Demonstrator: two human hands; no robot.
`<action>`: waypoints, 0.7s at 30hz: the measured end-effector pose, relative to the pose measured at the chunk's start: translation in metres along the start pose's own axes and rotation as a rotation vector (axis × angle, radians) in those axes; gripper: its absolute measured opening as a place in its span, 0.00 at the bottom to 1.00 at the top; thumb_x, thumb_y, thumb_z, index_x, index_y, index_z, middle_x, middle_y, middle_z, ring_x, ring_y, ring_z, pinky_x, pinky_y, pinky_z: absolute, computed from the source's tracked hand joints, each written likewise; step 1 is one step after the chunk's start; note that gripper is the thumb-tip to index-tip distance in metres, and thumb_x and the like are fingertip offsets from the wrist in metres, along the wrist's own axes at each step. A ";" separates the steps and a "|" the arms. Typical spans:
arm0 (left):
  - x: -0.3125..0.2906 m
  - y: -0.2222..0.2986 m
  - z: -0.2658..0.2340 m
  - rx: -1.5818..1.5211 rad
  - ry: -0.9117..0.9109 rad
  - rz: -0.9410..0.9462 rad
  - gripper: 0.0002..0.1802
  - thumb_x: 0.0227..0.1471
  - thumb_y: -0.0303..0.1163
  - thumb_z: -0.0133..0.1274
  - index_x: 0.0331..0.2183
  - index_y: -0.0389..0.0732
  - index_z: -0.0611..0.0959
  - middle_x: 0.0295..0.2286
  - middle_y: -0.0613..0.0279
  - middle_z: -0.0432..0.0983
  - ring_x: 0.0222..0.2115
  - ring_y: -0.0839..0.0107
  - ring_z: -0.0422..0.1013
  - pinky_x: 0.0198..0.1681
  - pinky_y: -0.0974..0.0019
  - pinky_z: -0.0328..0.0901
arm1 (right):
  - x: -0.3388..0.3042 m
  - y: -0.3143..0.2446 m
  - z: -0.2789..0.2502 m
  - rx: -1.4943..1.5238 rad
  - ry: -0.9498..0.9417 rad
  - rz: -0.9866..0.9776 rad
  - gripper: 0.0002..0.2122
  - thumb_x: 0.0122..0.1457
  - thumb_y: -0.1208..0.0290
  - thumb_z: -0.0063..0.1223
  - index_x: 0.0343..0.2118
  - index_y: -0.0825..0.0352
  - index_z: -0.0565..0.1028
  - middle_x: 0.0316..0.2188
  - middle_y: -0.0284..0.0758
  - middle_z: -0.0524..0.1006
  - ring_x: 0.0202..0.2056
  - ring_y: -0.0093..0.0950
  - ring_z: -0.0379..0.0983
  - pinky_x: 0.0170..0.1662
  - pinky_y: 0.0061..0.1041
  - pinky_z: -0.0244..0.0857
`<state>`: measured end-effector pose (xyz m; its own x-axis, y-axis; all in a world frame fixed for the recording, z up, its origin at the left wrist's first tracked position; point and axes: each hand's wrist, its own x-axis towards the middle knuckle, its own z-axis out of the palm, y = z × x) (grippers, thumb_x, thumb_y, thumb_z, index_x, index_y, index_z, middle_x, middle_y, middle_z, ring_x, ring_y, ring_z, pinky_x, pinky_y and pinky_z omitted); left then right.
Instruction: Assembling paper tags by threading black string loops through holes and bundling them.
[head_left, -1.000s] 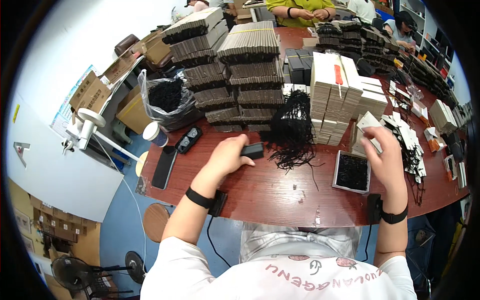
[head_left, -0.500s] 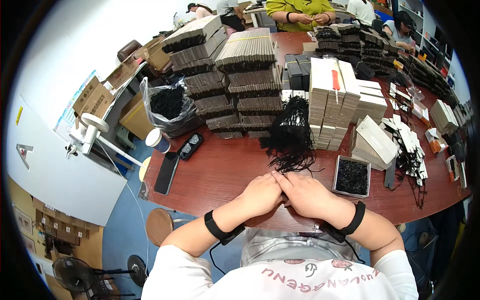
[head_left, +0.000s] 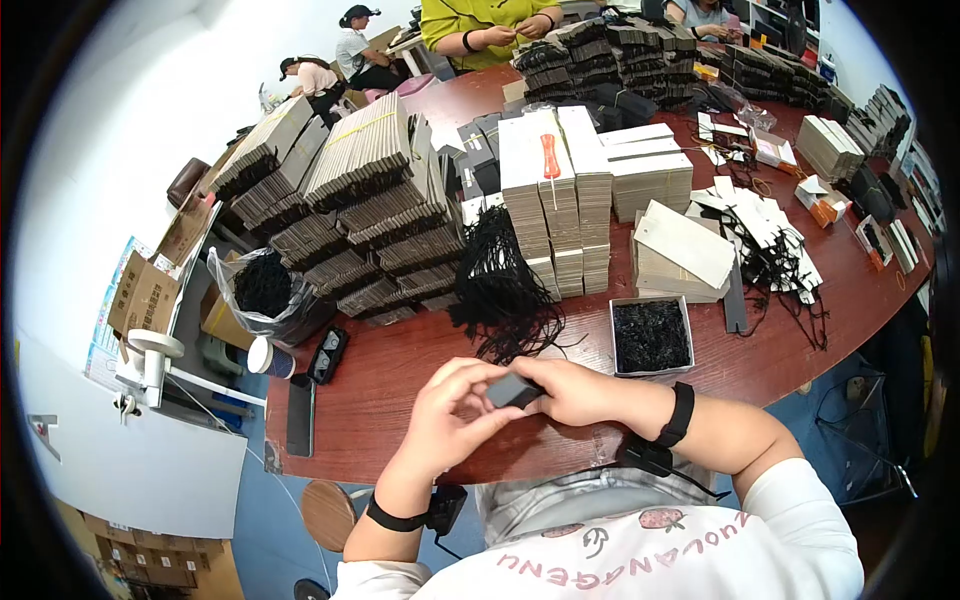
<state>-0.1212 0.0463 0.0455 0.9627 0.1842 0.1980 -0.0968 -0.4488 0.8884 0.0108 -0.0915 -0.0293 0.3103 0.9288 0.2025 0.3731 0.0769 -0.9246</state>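
Beside table's tray (head_left: 686,365) of black cords, both hands' grip (head_left: 505,400) clamps small box (head_left: 513,391).

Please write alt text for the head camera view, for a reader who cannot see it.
Both hands, left hand and right hand, hold a small dark box above the near edge of a brown table. Behind lie a bundle of black cords, a tray of black pieces and stacks of cards.
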 end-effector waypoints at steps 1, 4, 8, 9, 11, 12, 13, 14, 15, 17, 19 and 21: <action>0.004 0.001 0.004 -0.002 -0.081 0.039 0.26 0.34 0.19 0.66 0.40 0.36 0.78 0.36 0.64 0.67 0.27 0.83 0.64 0.28 0.81 0.63 | -0.002 0.003 0.000 -0.021 -0.048 -0.033 0.21 0.46 0.83 0.56 0.45 0.66 0.67 0.32 0.44 0.76 0.37 0.38 0.74 0.37 0.30 0.66; 0.016 0.002 0.004 -0.059 -0.222 0.015 0.31 0.31 0.22 0.68 0.43 0.39 0.78 0.37 0.65 0.68 0.23 0.84 0.60 0.26 0.80 0.60 | 0.000 0.014 -0.004 -0.106 -0.186 -0.044 0.19 0.45 0.82 0.56 0.44 0.66 0.70 0.34 0.43 0.76 0.39 0.37 0.73 0.40 0.30 0.66; 0.027 -0.007 0.003 -0.106 -0.517 0.024 0.28 0.30 0.25 0.69 0.40 0.40 0.80 0.32 0.69 0.71 0.18 0.85 0.58 0.19 0.79 0.54 | 0.001 0.012 -0.009 0.081 -0.360 -0.066 0.15 0.44 0.77 0.60 0.37 0.67 0.74 0.34 0.38 0.76 0.37 0.34 0.73 0.42 0.30 0.65; 0.027 -0.009 0.003 -0.072 -0.535 0.035 0.27 0.29 0.25 0.69 0.39 0.41 0.81 0.29 0.70 0.71 0.17 0.85 0.57 0.19 0.79 0.54 | 0.001 0.010 -0.009 0.115 -0.376 -0.111 0.16 0.43 0.77 0.61 0.37 0.68 0.74 0.34 0.38 0.76 0.37 0.33 0.73 0.42 0.29 0.65; 0.026 -0.014 0.004 -0.037 -0.554 0.045 0.26 0.28 0.26 0.70 0.37 0.41 0.82 0.26 0.71 0.72 0.17 0.85 0.57 0.19 0.78 0.55 | 0.000 0.008 -0.008 0.150 -0.390 -0.158 0.16 0.42 0.76 0.62 0.38 0.68 0.73 0.34 0.38 0.76 0.36 0.32 0.72 0.42 0.29 0.65; 0.024 -0.019 0.005 -0.088 -0.444 0.048 0.26 0.27 0.26 0.70 0.37 0.41 0.83 0.24 0.72 0.71 0.17 0.85 0.57 0.19 0.78 0.54 | 0.000 0.008 -0.007 0.224 -0.368 -0.109 0.17 0.42 0.75 0.63 0.38 0.69 0.73 0.34 0.38 0.76 0.36 0.31 0.72 0.42 0.28 0.65; 0.021 -0.023 0.007 -0.140 -0.332 0.050 0.26 0.26 0.27 0.71 0.36 0.41 0.83 0.23 0.73 0.70 0.18 0.85 0.57 0.20 0.78 0.54 | -0.001 0.008 -0.006 0.298 -0.346 -0.059 0.19 0.42 0.75 0.64 0.39 0.69 0.72 0.34 0.38 0.77 0.36 0.30 0.72 0.42 0.27 0.64; 0.020 -0.025 0.008 -0.192 -0.220 0.050 0.26 0.26 0.27 0.71 0.35 0.41 0.83 0.21 0.74 0.70 0.18 0.86 0.58 0.20 0.79 0.54 | -0.002 0.008 -0.004 0.372 -0.325 -0.009 0.20 0.42 0.74 0.65 0.40 0.70 0.71 0.34 0.38 0.77 0.37 0.29 0.72 0.42 0.27 0.64; 0.020 -0.025 0.005 -0.115 -0.233 0.083 0.27 0.25 0.27 0.71 0.36 0.41 0.83 0.20 0.74 0.68 0.18 0.85 0.57 0.20 0.79 0.53 | 0.000 0.010 -0.002 0.308 -0.285 -0.083 0.20 0.44 0.73 0.64 0.41 0.71 0.71 0.33 0.38 0.77 0.36 0.27 0.72 0.42 0.26 0.64; 0.020 -0.043 0.003 -0.154 -0.293 0.085 0.28 0.25 0.28 0.71 0.36 0.41 0.83 0.19 0.74 0.66 0.18 0.85 0.57 0.19 0.78 0.52 | -0.002 0.009 -0.002 0.244 -0.308 -0.066 0.19 0.45 0.73 0.63 0.41 0.71 0.71 0.33 0.37 0.77 0.36 0.26 0.72 0.42 0.25 0.64; 0.019 -0.044 -0.001 -0.155 -0.375 0.011 0.29 0.23 0.27 0.72 0.36 0.39 0.82 0.26 0.68 0.71 0.25 0.81 0.63 0.27 0.76 0.57 | -0.002 0.010 0.000 0.210 -0.340 -0.018 0.18 0.46 0.74 0.62 0.41 0.70 0.71 0.34 0.36 0.77 0.36 0.24 0.71 0.42 0.25 0.65; 0.022 -0.041 -0.003 -0.151 -0.392 -0.077 0.30 0.21 0.27 0.73 0.35 0.36 0.82 0.31 0.63 0.78 0.30 0.79 0.69 0.30 0.77 0.59 | 0.001 0.026 0.006 0.360 -0.356 0.024 0.17 0.47 0.76 0.61 0.41 0.70 0.71 0.34 0.35 0.77 0.35 0.23 0.71 0.41 0.24 0.65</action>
<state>-0.0965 0.0717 0.0149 0.9890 -0.1467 -0.0183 -0.0282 -0.3086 0.9508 0.0154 -0.0866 -0.0554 -0.0259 0.9930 0.1154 0.0248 0.1160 -0.9929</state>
